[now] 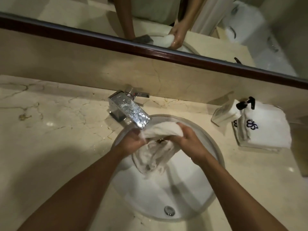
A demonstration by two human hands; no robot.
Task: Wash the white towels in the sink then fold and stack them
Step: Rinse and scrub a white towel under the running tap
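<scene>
Head view shows a wet, bunched white towel (pixel 155 147) at frame centre, over the round sink (pixel 215 152), just under the faucet (pixel 131 110). Left hand (pixel 131 142) and right hand (pixel 186 139) both clutch its twisted upper roll; the rest hangs crumpled. Folded towels (pixel 266 130) sit near the counter's right edge

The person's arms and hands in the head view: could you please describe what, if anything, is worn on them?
Both forearms are bare: no sleeves reach into view. The left hand and right hand show no gloves, watch or bracelets. Rings cannot be made out.
</scene>
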